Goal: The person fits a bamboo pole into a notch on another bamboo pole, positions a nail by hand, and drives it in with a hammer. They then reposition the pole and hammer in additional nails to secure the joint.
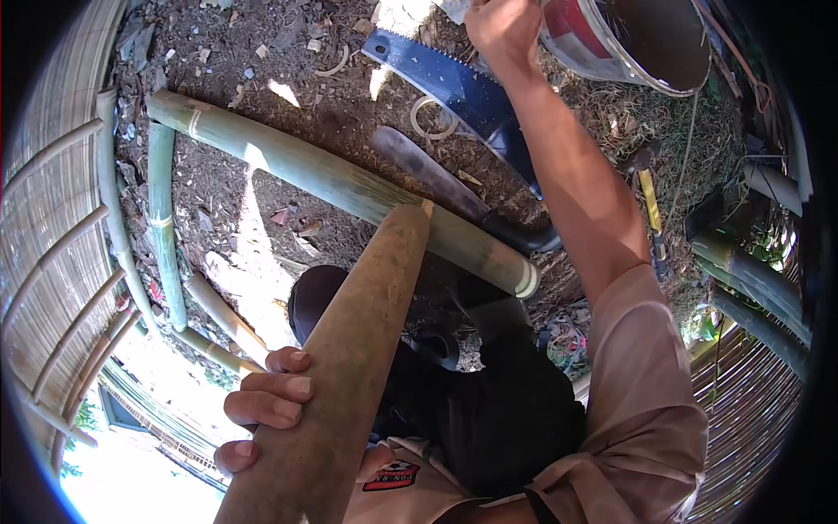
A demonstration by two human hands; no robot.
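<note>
My left hand (279, 402) is wrapped round a thick brownish bamboo pole (349, 349), which slants up from the bottom of the view. The pole's far end appears to meet a longer green bamboo pole (305, 175) on the ground, beside a pale split spot. At the top edge, my right hand (506, 26) is closed beside the rim of a bucket (602, 52). A whitish thing shows at its fingers, mostly cut off by the frame, so I cannot make it out. Under my right forearm lies a dark blue saw (454, 87). A machete (428, 170) rests between saw and green pole.
A pale bamboo ring (434, 118) lies by the saw. To the right is a yellow-handled tool (649, 199), with more bamboo poles (751, 275) beyond. Another green pole (161, 227) lies left, near a bamboo slat wall (52, 192). Leaf litter and chips cover the soil.
</note>
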